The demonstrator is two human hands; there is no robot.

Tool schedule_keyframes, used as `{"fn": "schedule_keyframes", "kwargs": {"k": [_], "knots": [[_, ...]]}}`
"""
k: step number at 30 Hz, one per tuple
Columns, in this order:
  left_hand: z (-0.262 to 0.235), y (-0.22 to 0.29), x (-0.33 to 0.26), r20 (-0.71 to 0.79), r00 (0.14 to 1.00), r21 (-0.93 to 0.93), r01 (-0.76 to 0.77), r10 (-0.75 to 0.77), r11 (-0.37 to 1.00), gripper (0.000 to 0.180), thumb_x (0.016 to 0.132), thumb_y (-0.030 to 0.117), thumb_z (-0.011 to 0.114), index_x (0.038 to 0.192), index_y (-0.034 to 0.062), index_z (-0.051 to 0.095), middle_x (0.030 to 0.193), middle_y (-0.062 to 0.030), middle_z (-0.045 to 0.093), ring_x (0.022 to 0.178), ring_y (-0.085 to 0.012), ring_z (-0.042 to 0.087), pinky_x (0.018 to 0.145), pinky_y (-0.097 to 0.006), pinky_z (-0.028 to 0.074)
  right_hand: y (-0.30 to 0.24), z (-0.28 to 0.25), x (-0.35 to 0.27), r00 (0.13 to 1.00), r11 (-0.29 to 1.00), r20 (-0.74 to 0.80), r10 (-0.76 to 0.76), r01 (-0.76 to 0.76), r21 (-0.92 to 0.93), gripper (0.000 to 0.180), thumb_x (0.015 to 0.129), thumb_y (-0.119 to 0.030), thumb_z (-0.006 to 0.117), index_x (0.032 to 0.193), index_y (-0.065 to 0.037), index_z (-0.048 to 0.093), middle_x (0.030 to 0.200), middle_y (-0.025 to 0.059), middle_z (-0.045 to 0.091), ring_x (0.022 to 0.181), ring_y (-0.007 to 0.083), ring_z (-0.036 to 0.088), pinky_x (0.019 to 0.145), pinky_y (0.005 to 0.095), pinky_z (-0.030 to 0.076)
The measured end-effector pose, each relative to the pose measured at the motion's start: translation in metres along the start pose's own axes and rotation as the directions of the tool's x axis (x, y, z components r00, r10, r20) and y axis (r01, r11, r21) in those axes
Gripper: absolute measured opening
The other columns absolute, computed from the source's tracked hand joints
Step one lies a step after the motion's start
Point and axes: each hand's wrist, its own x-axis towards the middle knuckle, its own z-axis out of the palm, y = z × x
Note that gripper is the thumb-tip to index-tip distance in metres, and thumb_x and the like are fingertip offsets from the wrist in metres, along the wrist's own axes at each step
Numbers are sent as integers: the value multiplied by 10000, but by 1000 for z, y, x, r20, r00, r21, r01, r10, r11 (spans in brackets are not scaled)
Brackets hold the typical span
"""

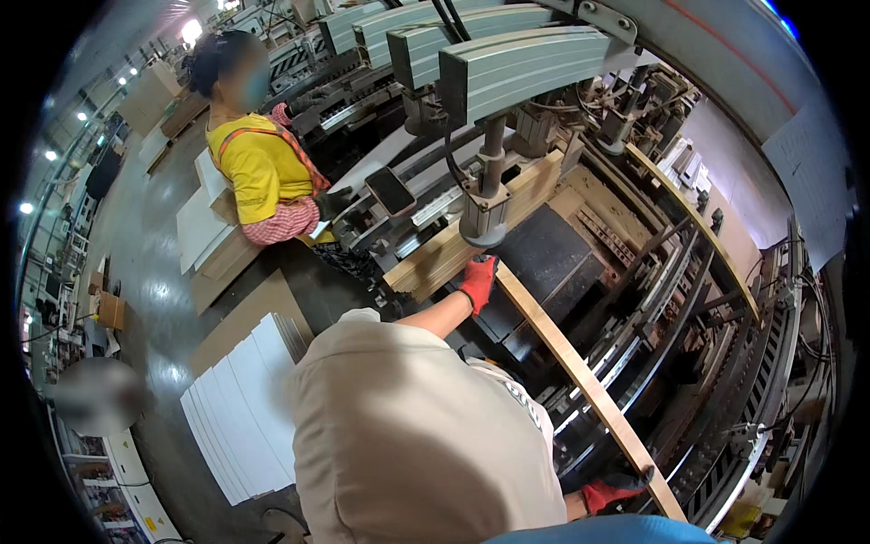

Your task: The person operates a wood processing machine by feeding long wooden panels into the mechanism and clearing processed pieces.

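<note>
A long, narrow wooden strip (580, 376) runs slantwise from the middle of the view to the lower right. My left hand (478, 283), in a red glove with dark fingers, is closed at its far end, just below the round foot of a press cylinder (483, 222). Down at the near end my right hand (614, 490), gloved the same way, grips the strip with its dark fingertips at the edge. Part of the right hand is hidden by beige clothing (408, 426). Beyond my left hand, a thick wooden beam (435, 261) lies under the cylinder.
Grey curved press arms (535, 72) hang overhead. Machine rails (671, 335) and a dark plate (544, 258) lie right of the beam. A co-worker in a yellow shirt (258, 177) stands at far left, near a phone-like screen (391, 191). White panels (240, 412) are stacked at left.
</note>
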Motion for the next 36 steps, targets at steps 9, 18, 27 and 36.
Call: {"fn": "schedule_keyframes", "kwargs": {"k": [9, 18, 27, 36], "knots": [[15, 66, 14, 164, 841, 475, -526, 516, 706, 491, 884, 361, 591, 1265, 60, 518, 1304, -121, 528, 1201, -260, 486, 1021, -325, 363, 130, 28, 94, 774, 690, 341, 533, -631, 354, 309, 937, -302, 557, 966, -5, 638, 876, 52, 631, 734, 154, 564, 698, 285, 474], [39, 60, -11, 297, 865, 485, -501, 404, 717, 497, 791, 291, 722, 1168, 11, 557, 1099, -159, 609, 1037, -272, 552, 910, -371, 411, 144, 81, 139, 845, 804, 202, 496, -534, 260, 385, 933, -363, 545, 958, 13, 625, 843, 55, 611, 714, 194, 570, 675, 318, 498], [39, 58, 3, 316, 912, 515, -396, 260, 761, 603, 760, 279, 733, 1255, 33, 491, 1231, -191, 539, 1161, -319, 495, 977, -379, 381, 102, 117, 115, 823, 819, 169, 543, -563, 110, 479, 921, -379, 542, 1162, 33, 582, 1123, 102, 605, 973, 221, 555, 907, 357, 427], [75, 72, -9, 339, 934, 565, -296, 111, 770, 750, 724, 272, 753, 1352, 69, 397, 1262, -218, 530, 1197, -344, 494, 981, -376, 406, 117, 124, 147, 892, 876, -137, 431, -450, -173, 514, 876, -433, 602, 938, 75, 648, 834, 89, 633, 695, 220, 540, 665, 360, 472]]}}
